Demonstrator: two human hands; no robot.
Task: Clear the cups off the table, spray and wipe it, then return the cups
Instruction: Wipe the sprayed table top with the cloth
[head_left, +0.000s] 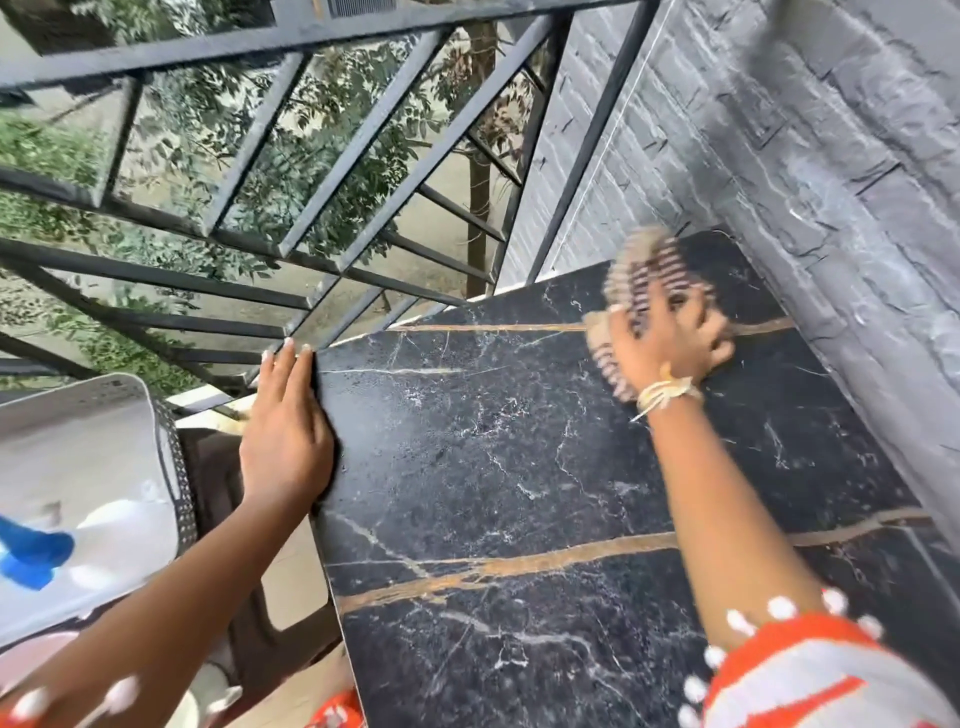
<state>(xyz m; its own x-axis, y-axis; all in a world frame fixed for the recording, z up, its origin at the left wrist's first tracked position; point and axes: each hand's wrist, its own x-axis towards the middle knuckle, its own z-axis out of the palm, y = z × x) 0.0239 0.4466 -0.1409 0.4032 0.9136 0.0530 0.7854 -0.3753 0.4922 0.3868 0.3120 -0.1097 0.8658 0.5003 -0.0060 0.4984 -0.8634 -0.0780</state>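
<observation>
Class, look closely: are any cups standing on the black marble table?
No: the black marble table shows only the right hand pressing a striped cloth on it.

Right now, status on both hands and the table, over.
Left hand flat on table edge. Right hand pressing striped cloth at far corner. No cups on the visible tabletop.

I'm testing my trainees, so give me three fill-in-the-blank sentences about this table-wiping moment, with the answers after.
1. The right hand presses a striped ____ onto the table.
2. The left hand lies flat along the table's ____ edge.
3. The table top is black marble with ____ veins.

Answers: cloth; left; gold
</observation>
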